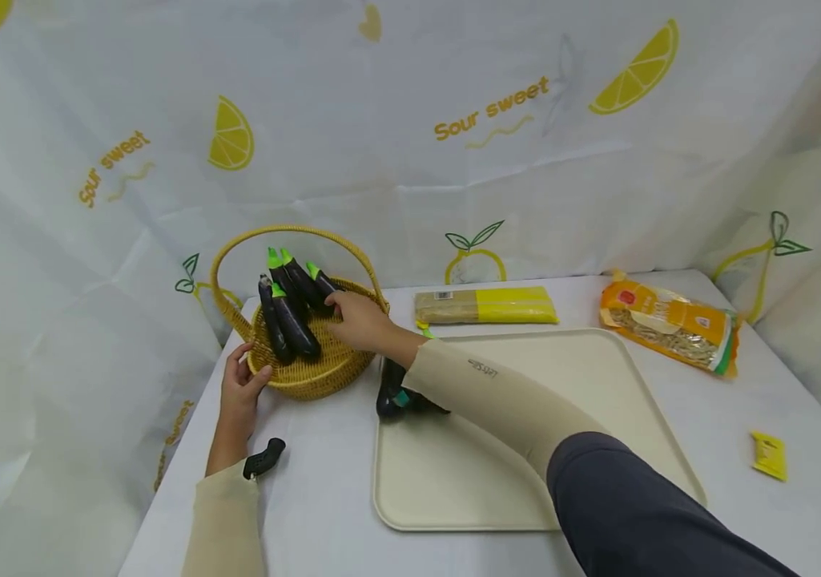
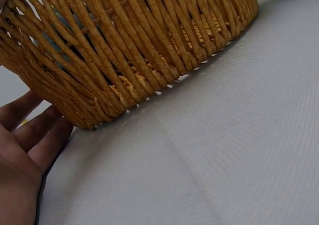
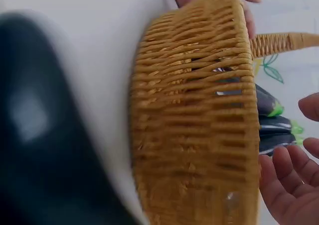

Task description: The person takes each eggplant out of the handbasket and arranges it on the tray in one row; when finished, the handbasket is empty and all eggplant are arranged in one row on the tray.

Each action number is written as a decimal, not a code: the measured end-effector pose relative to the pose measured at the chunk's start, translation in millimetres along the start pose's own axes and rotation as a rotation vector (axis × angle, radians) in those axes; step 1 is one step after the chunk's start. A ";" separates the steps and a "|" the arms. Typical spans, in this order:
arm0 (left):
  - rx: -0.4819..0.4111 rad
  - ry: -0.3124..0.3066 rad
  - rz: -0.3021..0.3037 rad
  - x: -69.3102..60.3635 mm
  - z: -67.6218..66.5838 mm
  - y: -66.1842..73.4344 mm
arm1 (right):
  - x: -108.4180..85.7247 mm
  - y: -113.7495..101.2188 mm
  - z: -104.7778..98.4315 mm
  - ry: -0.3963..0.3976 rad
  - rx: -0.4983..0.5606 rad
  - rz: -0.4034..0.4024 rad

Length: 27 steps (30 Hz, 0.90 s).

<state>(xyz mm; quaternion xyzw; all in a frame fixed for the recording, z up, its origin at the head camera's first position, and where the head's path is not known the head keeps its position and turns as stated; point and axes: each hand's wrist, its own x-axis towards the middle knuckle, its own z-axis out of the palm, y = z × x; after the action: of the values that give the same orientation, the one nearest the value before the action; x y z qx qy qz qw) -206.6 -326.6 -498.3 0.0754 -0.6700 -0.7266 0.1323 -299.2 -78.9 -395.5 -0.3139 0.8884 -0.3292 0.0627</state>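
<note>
A wicker basket (image 1: pixel 323 377) with a tall arched handle stands at the left of the table, holding several dark eggplants (image 1: pixel 296 324) with green stem ends. My left hand (image 1: pixel 243 389) grips its near left rim, thumb over the edge and fingers against the outer wall. Over the basket's right side, my right hand (image 1: pixel 361 320) is beside the rightmost eggplant (image 1: pixel 325 284). In the right wrist view its thumb and fingers are spread apart with nothing between them. More eggplants (image 1: pixel 388 393) lie at the tray's left edge, partly hidden under my right sleeve.
The beige tray (image 1: pixel 468 497) lies right of the basket, beneath my right forearm. Behind it is a yellow-and-clear packet (image 1: pixel 485 306). An orange bag (image 1: pixel 670 322) sits at the back right, and a small yellow sachet (image 1: pixel 769 455) near the right edge. A printed curtain hangs behind.
</note>
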 end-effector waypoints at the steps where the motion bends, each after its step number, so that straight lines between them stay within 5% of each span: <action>1: -0.006 -0.001 -0.004 0.4 0.7 0.1 | 7.4 -1.8 2.7 -0.008 0.011 0.005; 10: -0.009 -0.011 -0.006 -0.8 1.0 7.2 | 59.7 -24.7 30.8 -0.051 0.027 0.055; 15: -0.008 -0.017 0.000 5.8 1.0 -1.1 | 79.8 -30.7 40.5 0.001 -0.046 0.040; 20: 0.000 -0.042 -0.003 5.0 5.7 -0.1 | 91.6 -27.5 45.9 0.047 -0.050 0.080; 27: 0.004 -0.020 0.008 2.4 0.0 0.9 | 98.6 -29.4 57.1 -0.028 -0.071 0.105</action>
<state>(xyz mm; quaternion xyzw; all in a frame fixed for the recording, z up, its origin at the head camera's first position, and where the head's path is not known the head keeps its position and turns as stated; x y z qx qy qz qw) -208.8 -327.3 -497.3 0.0657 -0.6730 -0.7255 0.1281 -344.2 -186.4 -412.0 -0.2733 0.9138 -0.2892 0.0810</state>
